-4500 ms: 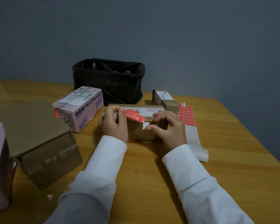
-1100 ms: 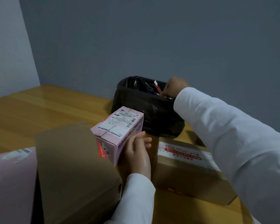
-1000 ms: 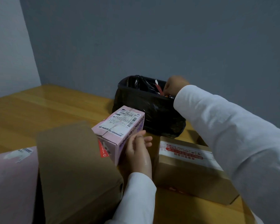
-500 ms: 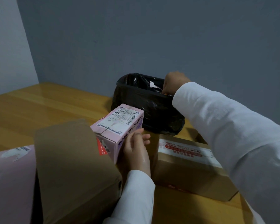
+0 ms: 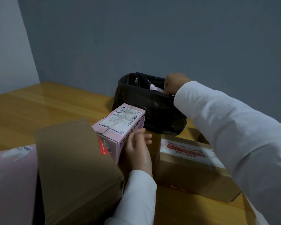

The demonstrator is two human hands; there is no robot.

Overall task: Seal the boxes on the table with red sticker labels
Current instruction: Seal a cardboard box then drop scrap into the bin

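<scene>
Wooden table (image 5: 44, 109), set against a grey wall. Plain brown carton (image 5: 75, 168) at near left, beside a large pink box (image 5: 11, 181) at the frame edge. Brown cardboard box (image 5: 190, 166) at centre right, its top seam covered by a white strip carrying a red sticker label (image 5: 185, 149). Black bin-bag-lined bin (image 5: 146, 108) at the far edge, holding pale paper scraps. Pink "Contact lenses" box (image 5: 120, 127), tilted, with a shipping label on top and a red sticker on its near end. Left hand (image 5: 138, 151), fingers relaxed and straight, resting against the pink box's side. Right hand (image 5: 173, 85) over the bin rim, fingers pointing down inside; its grasp cannot be told.
</scene>
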